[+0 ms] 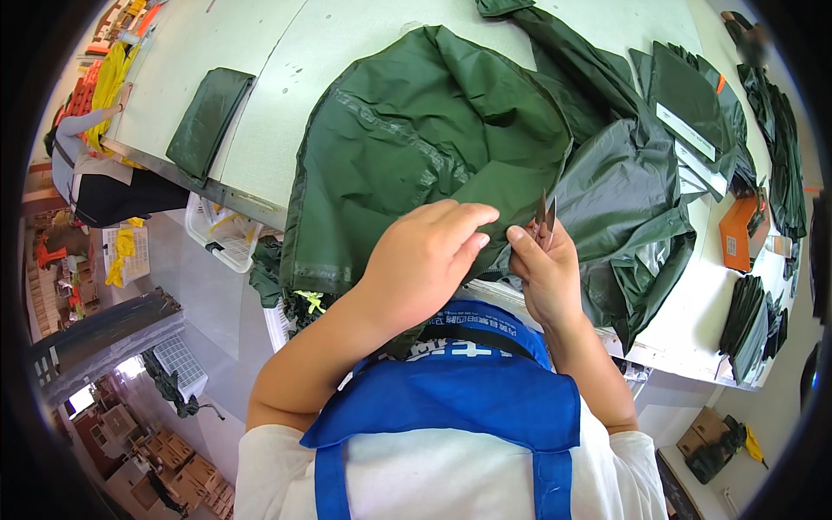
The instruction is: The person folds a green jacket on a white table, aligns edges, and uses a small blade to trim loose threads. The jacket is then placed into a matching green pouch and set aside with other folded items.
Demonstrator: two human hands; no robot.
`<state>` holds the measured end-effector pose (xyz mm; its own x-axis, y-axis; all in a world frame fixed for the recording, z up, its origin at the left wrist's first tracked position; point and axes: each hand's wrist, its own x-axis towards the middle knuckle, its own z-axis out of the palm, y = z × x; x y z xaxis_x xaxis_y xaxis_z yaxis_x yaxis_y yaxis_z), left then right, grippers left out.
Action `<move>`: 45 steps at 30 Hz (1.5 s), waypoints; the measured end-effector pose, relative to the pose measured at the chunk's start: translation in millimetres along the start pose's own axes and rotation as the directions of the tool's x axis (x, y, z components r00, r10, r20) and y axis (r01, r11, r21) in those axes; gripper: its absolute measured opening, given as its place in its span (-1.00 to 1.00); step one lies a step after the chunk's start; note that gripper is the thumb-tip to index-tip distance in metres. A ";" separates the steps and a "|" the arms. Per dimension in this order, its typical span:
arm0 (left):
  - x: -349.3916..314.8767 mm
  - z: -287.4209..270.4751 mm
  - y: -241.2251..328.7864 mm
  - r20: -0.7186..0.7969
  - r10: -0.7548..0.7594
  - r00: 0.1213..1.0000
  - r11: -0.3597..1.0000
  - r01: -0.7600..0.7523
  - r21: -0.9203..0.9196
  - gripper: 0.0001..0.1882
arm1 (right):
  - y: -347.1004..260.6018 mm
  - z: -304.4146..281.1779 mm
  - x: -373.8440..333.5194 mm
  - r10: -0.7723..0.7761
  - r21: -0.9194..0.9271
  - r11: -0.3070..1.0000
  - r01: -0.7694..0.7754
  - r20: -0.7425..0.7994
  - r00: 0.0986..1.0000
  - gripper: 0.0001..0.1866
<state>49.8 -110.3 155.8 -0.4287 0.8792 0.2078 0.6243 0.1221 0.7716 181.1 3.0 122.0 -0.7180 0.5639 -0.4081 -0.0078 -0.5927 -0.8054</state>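
A large dark green waterproof sheet garment piece with a rounded edge and a pale seam tape lies spread in front of me. My right hand is closed around small metal thread snips, their pointed blades sticking up past the fingers. Its thumb is close to the green fabric's lower right edge. My left hand lies over the near part of the fabric, thumb and forefinger apart with nothing visible between them. The left hand's other fingers are partly hidden beneath it.
More dark green garments heap up on the white table at right, beside an orange box. A folded green packet lies at left. A white basket stands below the table edge. Another person is at far left.
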 end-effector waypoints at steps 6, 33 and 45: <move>-4.9 15.7 0.6 0.027 -0.045 0.999 0.988 0.040 0.151 -0.83 | 3.9 -2.7 -8.2 -0.102 -0.128 0.987 0.100 -0.014 0.995 -0.88; -11.4 14.2 -2.2 0.225 -0.302 0.927 0.777 0.376 -0.505 -0.92 | 14.4 -12.3 -23.8 -0.082 -0.179 0.981 0.075 -0.031 0.996 -0.83; 6.2 10.7 6.7 0.263 0.008 0.965 0.944 0.079 -0.321 -0.90 | 0.8 -24.3 -26.2 -0.127 -0.275 0.958 0.079 -0.159 0.979 -0.80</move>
<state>58.3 -99.1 155.9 -0.2366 0.9704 0.0487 0.3457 0.0372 0.9376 216.9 1.7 121.6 -0.5913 0.7186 -0.3659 0.1269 -0.3651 -0.9223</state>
